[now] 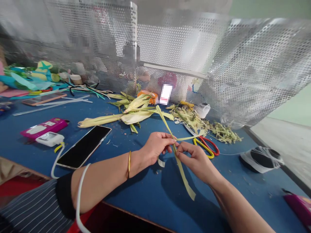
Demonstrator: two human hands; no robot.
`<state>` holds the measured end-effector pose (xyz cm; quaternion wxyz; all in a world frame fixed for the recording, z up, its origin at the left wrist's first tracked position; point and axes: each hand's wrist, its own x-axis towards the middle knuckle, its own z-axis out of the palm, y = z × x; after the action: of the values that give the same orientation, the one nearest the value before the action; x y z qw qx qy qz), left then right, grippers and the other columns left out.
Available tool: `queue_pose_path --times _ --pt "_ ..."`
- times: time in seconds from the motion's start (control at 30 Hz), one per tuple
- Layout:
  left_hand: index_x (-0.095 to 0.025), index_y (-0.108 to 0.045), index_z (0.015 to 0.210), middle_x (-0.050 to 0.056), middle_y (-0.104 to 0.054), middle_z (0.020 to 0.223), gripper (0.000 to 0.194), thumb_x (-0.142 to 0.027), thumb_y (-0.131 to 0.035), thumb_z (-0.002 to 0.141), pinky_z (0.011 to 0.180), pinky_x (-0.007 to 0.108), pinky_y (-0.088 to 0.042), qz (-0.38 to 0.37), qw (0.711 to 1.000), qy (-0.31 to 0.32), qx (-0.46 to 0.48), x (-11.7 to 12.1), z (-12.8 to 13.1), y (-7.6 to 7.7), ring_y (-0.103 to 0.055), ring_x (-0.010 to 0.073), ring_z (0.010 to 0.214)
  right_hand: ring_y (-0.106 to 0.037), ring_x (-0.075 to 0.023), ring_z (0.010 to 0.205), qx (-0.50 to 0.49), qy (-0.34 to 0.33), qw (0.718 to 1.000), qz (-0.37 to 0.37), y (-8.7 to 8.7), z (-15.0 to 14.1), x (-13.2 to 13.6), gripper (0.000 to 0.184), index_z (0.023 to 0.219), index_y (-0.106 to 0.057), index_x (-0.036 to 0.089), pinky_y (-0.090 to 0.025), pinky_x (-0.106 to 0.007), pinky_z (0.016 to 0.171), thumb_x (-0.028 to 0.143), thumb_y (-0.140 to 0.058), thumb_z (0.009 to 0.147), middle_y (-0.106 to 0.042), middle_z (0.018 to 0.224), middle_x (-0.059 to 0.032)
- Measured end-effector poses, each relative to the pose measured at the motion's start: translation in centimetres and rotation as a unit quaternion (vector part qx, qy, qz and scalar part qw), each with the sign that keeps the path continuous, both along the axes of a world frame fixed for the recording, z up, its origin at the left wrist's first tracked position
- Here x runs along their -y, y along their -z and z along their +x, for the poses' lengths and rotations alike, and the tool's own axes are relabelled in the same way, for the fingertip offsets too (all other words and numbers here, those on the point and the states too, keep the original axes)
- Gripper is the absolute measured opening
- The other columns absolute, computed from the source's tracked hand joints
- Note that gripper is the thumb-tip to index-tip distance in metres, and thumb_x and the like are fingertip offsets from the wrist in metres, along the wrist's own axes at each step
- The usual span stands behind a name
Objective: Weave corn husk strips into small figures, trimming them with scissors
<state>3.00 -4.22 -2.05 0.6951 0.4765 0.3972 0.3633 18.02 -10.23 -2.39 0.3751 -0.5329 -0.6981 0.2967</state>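
Above the blue table, my left hand (157, 145) and my right hand (194, 158) meet at a pale green corn husk strip (181, 170). The left fingers pinch it near its middle, where another narrow strip crosses toward the right. Just below that crossing, my right thumb and forefinger grip the same strip. One end points up and away, and the wider end hangs toward the table's near edge. Beyond my right hand lie scissors (209, 145) with red and yellow handles. Whole corn husks (136, 115) are heaped farther back.
Shredded husk (191, 118) and a small pile of trimmings (225, 132) lie at the back right. A black phone (85, 147), a white device on a cable (50, 139) and a magenta case (45, 127) are at left. Perforated metal screens (175, 45) stand behind. Plastic-wrapped roll (261, 158) sits right.
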Motion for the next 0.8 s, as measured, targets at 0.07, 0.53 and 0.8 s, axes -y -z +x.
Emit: queue_pose_path --times 0.07,0.53,0.8 --pt "-0.011 -0.067 0.078 0.005 -0.070 0.073 0.005 -0.009 -0.062 0.078 0.038 0.017 -0.029 -0.011 1.000 0.005 0.007 -0.1 0.0 0.0 -0.051 0.0042 0.043 -0.045 -0.0132 0.062 0.024 0.014 1.000 -0.002 -0.2 0.2 -0.1 0.027 0.059 -0.046 0.020 -0.036 -0.025 0.060 0.032 -0.053 0.083 -0.048 0.062 0.0022" --pt "-0.013 -0.070 0.081 0.006 -0.072 0.078 0.013 -0.016 -0.076 0.071 0.051 0.019 -0.044 -0.087 0.996 -0.008 0.033 -0.9 -0.6 -0.6 -0.066 0.0116 0.062 -0.049 -0.0117 0.047 0.002 0.059 0.996 -0.064 0.6 1.1 -0.7 0.026 0.075 -0.054 0.022 -0.036 -0.025 0.048 0.044 -0.050 0.087 -0.055 0.062 0.0038" --pt "-0.014 -0.068 0.080 0.007 -0.074 0.083 0.007 -0.014 -0.071 0.073 0.053 0.020 -0.043 -0.047 0.997 0.006 0.053 -0.5 -0.3 -0.3 -0.064 0.0104 0.061 -0.052 -0.0126 0.065 -0.214 0.124 0.967 -0.058 0.7 0.8 -1.1 0.037 0.084 -0.068 0.018 -0.042 -0.025 0.063 0.054 -0.069 0.075 -0.061 0.071 0.0005"
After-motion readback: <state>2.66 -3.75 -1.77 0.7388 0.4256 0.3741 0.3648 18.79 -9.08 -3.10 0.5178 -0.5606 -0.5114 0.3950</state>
